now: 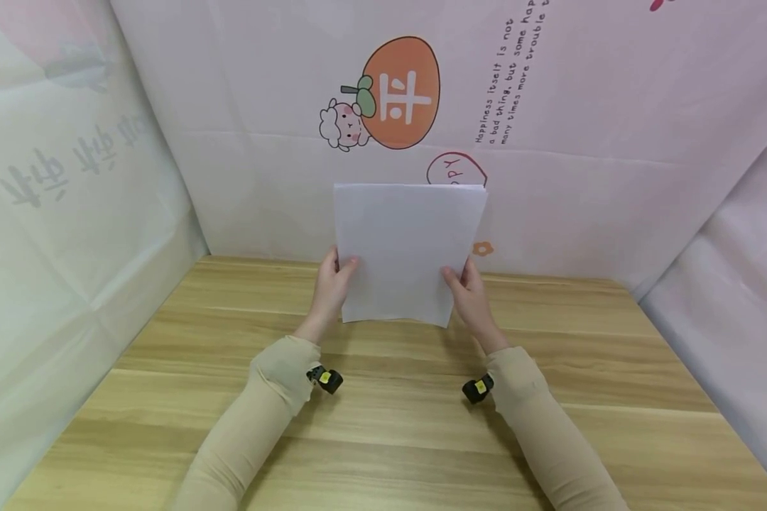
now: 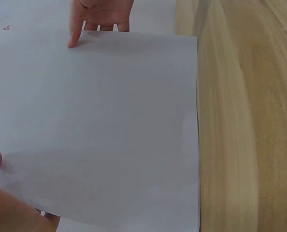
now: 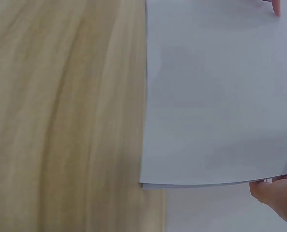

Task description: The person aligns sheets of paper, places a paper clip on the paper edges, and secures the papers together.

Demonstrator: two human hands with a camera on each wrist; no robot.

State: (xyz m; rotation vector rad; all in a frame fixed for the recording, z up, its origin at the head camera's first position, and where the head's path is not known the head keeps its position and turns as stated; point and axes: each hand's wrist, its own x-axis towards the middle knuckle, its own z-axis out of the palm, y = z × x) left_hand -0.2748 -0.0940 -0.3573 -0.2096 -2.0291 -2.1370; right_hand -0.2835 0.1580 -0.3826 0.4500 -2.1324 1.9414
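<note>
A thin stack of blank white paper [image 1: 403, 248] is held upright over the far part of the table, facing me. My left hand [image 1: 334, 287] grips its left edge, thumb on the front face and fingers behind. On the opposite edge my right hand [image 1: 471, 294] pinches it the same way. The bottom edge of the paper [image 1: 393, 319] bows slightly. In the right wrist view a second layer shows along the border of the paper [image 3: 216, 96], so more than one sheet is there. Most fingers of both hands are hidden behind the sheets.
The wooden table [image 1: 396, 433] spreads beneath both forearms. Behind it hangs a pale printed cloth [image 1: 262, 85] with an orange fruit drawing [image 1: 401, 92] and lettering. White cloth walls [image 1: 57, 234] stand at left and right. Small black cameras [image 1: 326, 380] sit on both wrists.
</note>
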